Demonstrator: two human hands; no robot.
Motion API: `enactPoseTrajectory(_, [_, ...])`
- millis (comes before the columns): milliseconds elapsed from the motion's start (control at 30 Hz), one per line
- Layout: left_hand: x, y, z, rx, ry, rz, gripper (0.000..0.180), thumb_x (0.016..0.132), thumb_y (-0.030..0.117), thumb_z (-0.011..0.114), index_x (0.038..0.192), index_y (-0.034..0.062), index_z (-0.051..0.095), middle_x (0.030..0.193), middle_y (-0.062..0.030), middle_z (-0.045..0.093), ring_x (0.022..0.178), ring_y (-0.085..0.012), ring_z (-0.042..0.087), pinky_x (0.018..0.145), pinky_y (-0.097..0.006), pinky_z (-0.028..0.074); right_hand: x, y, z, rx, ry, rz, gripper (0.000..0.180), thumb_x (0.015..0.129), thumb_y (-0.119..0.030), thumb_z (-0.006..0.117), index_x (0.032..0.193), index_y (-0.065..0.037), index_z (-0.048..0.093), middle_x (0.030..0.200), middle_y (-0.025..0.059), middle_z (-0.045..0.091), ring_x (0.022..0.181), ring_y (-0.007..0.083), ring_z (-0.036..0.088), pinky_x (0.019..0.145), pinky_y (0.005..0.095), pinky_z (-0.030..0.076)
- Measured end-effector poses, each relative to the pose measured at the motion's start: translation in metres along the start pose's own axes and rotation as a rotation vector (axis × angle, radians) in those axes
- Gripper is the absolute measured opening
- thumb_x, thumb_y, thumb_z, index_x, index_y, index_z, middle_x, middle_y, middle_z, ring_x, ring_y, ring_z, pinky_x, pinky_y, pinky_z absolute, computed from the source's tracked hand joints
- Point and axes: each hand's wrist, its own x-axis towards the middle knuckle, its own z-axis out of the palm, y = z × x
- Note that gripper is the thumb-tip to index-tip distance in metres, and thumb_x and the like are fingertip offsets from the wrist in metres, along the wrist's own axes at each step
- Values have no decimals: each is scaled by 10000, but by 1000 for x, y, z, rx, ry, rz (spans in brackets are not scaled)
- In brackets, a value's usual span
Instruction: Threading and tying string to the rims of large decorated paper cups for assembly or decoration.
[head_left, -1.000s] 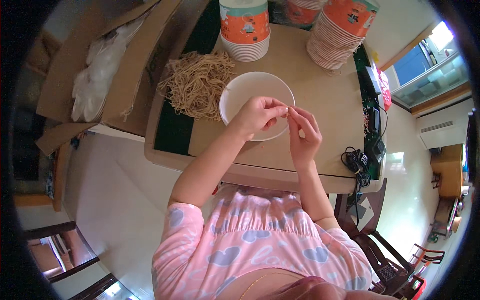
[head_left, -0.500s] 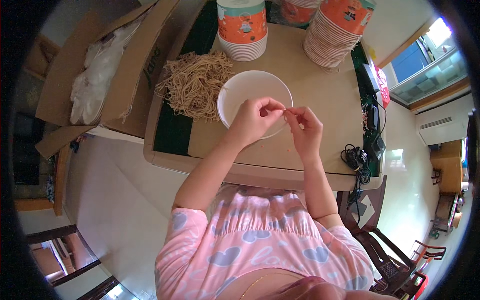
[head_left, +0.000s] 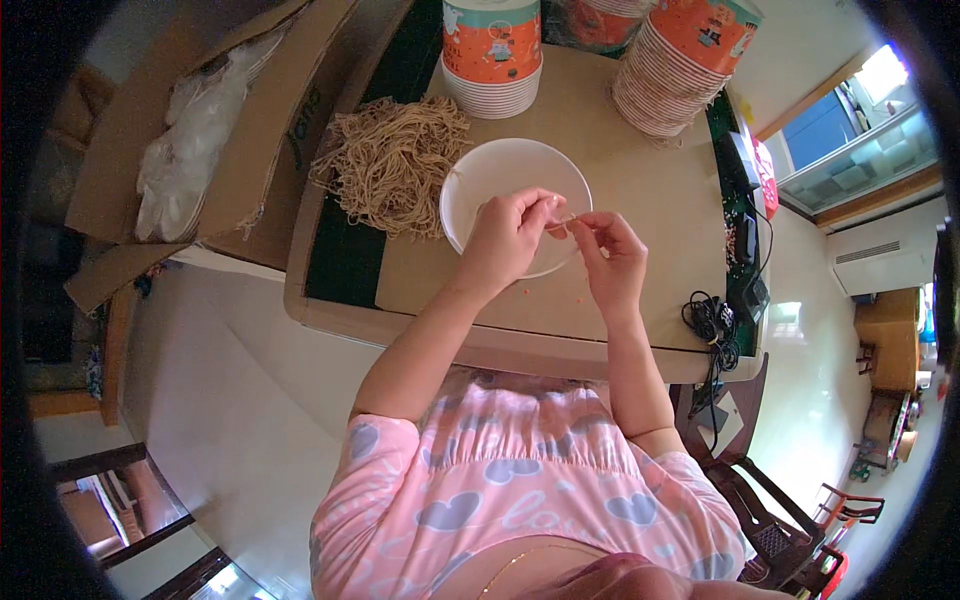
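A white round bowl [head_left: 480, 180] stands on the table, and both my hands are over its near right part. My left hand [head_left: 504, 240] is closed in a pinch above the bowl. Close beside it, at the bowl's right rim, my right hand [head_left: 613, 258] also pinches. A short thin beige strand [head_left: 566, 222] seems to run between the fingertips; its ends are hidden. To the bowl's left lies a loose heap of beige string [head_left: 392, 168]. A bit of string shows at the bowl's left rim.
Orange-patterned paper tubs [head_left: 491, 62] stand stacked behind the bowl, with another tall stack [head_left: 668, 85] farther right. An open cardboard box [head_left: 262, 130] holding clear plastic is at the left. Black cables [head_left: 712, 320] lie at the table's right edge. Tiny orange bits dot the tabletop.
My fingertips have drawn slightly apart, the left ones moving left, and the thin strand now shows between them. The whole view has shifted slightly.
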Motion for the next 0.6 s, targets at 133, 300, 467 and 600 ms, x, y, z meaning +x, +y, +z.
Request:
enactPoseTrajectory(133, [-1,-1,0,-3,-8,104,154,889,85,642,1013,4,683,811,-48,710,628,-64,581,588,-237,477,-1,0,0,5,-2,-16,59,841,-22,694,893,-12,667,749,-23,627,606,30,459,543,186,381])
enactPoseTrajectory(300, [-8,11,-1,245,-21,179,115,834,47,677,945,15,674,843,-82,694,671,-108,628,616,-255,499,-1,-2,-1,-5,-11,-24,65,842,-21,691,901,-11,665,768,-18,643,603,25,456,538,183,377])
enactPoseTrajectory(467, [-15,7,-5,311,92,213,71,817,37,671,884,24,653,819,-86,650,689,-170,631,612,-284,496,0,-23,-4,-85,-87,-13,191,814,-41,718,986,-26,636,835,13,670,585,49,475,531,207,404])
enactPoseTrajectory(600, [-21,7,-7,410,148,262,78,812,45,663,887,55,648,852,-92,615,748,-239,647,641,-334,507,0,-38,-4,-324,-214,-44,238,799,-53,705,1011,-42,598,902,77,665,585,146,546,552,278,464])
